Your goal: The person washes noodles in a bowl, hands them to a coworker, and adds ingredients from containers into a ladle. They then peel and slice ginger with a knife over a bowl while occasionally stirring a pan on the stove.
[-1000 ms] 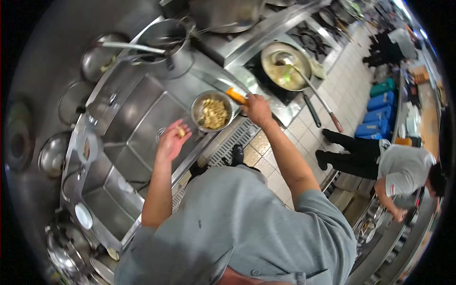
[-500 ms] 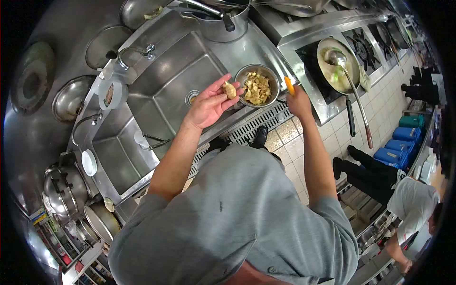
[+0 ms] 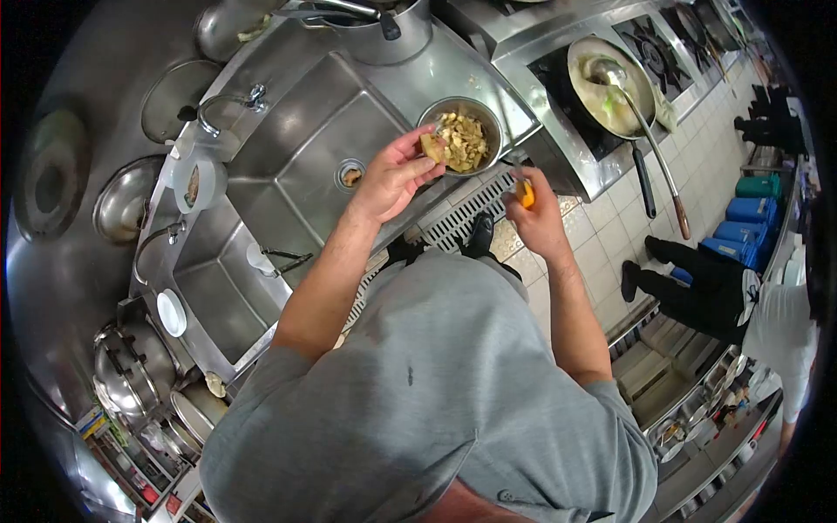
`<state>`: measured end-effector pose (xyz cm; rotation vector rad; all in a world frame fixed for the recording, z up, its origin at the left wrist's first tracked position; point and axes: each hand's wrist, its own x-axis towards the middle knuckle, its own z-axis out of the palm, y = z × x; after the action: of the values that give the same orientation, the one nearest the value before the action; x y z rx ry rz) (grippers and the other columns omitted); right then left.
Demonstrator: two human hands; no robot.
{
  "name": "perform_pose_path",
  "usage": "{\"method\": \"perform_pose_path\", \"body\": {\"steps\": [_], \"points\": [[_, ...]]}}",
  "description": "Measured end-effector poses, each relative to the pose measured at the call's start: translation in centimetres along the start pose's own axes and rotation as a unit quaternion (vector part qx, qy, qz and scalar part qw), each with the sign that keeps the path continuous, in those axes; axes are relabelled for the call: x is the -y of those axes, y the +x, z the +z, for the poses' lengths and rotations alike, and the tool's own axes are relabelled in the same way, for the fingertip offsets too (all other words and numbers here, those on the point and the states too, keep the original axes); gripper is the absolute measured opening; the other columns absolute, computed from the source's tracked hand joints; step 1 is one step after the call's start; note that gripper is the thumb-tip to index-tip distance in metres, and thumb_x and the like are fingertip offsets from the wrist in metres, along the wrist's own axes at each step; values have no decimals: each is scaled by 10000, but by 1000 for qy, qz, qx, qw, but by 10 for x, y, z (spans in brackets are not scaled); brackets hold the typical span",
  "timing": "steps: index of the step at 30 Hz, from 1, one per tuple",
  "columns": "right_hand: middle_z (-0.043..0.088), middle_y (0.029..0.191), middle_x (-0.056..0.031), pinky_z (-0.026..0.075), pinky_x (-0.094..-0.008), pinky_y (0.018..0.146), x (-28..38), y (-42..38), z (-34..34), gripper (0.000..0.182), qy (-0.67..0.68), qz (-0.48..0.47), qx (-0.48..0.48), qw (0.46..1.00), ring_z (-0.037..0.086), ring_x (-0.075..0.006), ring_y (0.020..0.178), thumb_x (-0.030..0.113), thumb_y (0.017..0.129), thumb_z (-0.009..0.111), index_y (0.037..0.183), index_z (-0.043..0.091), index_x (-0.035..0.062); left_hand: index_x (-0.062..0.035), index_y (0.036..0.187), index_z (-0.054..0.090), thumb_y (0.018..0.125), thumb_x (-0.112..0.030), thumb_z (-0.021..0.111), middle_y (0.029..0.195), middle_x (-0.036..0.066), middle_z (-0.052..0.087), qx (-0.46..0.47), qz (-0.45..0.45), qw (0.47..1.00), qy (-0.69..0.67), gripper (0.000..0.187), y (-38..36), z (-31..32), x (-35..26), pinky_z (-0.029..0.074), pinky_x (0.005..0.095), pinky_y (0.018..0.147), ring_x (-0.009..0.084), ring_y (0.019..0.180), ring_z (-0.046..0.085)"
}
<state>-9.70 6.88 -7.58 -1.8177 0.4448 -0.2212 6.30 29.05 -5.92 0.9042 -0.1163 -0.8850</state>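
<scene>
A tan, knobbly piece that looks like ginger [image 3: 432, 148] is pinched between the thumb and fingers of my left hand [image 3: 398, 179], beside the near left rim of a steel bowl [image 3: 495, 131]. Several yellow-brown cut pieces [image 3: 466, 142] fill much of the bowl, which stands on the sink counter. In my right hand [image 3: 536, 209] is a small orange-handled knife [image 3: 525, 193]. Its dark, blurred blade points up toward the bowl's lower right edge without touching the ginger. My right fingers are wrapped around the handle and hide part of it.
Left of the bowl lies a deep steel sink [image 3: 301, 166] with scraps in its drain. A wok [image 3: 615, 91] holding a ladle [image 3: 645, 135] sits on the stove, its handle jutting over the floor. To the right a co-worker [image 3: 772, 327] stands at another counter.
My right hand has moved down and left, turning the knife so its blade faces the bowl. The ginger has turned in my left fingers. The whole view has shifted a little; the co-worker has moved.
</scene>
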Motion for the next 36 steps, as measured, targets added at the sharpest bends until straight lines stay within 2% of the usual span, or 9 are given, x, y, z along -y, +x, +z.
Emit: {"method": "perform_pose_path", "body": {"steps": [1, 2, 5, 6, 9, 15, 21, 28, 36], "points": [[610, 687, -100, 509, -371, 639, 19, -3, 0, 239, -37, -13, 9, 999, 603, -254, 627, 173, 887, 726, 1054, 583, 78, -44, 1447, 461, 993, -9, 585, 1296, 132, 614, -2, 5, 1000, 5, 472, 1, -1, 3, 551, 310, 964, 193, 1100, 650], [610, 687, -100, 509, -371, 639, 25, -5, 4, 239, -36, -10, 5, 999, 603, -254, 627, 173, 887, 726, 1054, 583, 78, -38, 1438, 465, 993, -5, 578, 1297, 140, 615, -4, 10, 1000, 11, 461, 2, -2, 6, 545, 310, 975, 196, 1122, 646], [677, 787, -166, 531, -473, 649, 46, -12, 16, 330, -202, -47, 8, 978, 671, -398, 748, 209, 809, 777, 1060, 605, 79, -33, 1433, 455, 994, -60, 598, 1296, 155, 616, -12, 3, 999, -35, 463, 1, -3, 15, 535, 345, 998, 222, 1164, 635], [677, 787, -166, 531, -473, 649, 45, -13, 22, 330, -202, -44, 7, 978, 671, -398, 748, 209, 809, 777, 1060, 605, 79, -33, 1433, 455, 994, -60, 598, 1296, 155, 616, -11, 0, 999, -34, 463, 1, -7, 23, 535, 345, 998, 222, 1164, 635], [649, 733, -160, 515, -500, 619, 39, -6, 34, 298, -268, -185, -43, 945, 666, -384, 704, 162, 725, 754, 950, 581, 70, -37, 1435, 441, 983, -135, 636, 1298, 151, 621, 57, 10, 993, -105, 502, 1, -18, 42, 521, 389, 1024, 254, 1182, 632], [640, 717, -171, 515, -509, 605, 53, -2, 43, 252, -306, -128, -7, 943, 665, -385, 695, 132, 731, 722, 897, 542, 72, -17, 1400, 465, 897, -355, 754, 1316, 120, 624, 14, 13, 997, -80, 671, -3, 2, 47, 445, 380, 1106, 220, 1244, 596], [638, 696, -161, 519, -508, 603, 52, 1, 44, 219, -308, -126, -1, 943, 669, -386, 683, 140, 750, 698, 892, 542, 80, -15, 1391, 485, 894, -359, 759, 1307, 111, 636, 0, 9, 998, -67, 665, -4, 4, 49, 447, 380, 1105, 217, 1230, 604], [657, 693, -175, 531, -509, 617, 47, 5, 39, 193, -322, -100, 18, 941, 683, -391, 694, 173, 793, 701, 914, 576, 90, 4, 1322, 564, 907, -297, 752, 1281, 107, 655, 9, -19, 994, -108, 545, 0, -14, 52, 462, 366, 1091, 217, 1215, 613], [690, 759, -194, 537, -529, 656, 4, 18, 14, 164, -363, -23, 42, 931, 691, -407, 755, 227, 837, 664, 946, 622, 112, 10, 1223, 627, 928, -72, 665, 1204, 115, 672, 5, 3, 996, -88, 308, -1, -34, 16, 521, 301, 999, 197, 1156, 630]]}}
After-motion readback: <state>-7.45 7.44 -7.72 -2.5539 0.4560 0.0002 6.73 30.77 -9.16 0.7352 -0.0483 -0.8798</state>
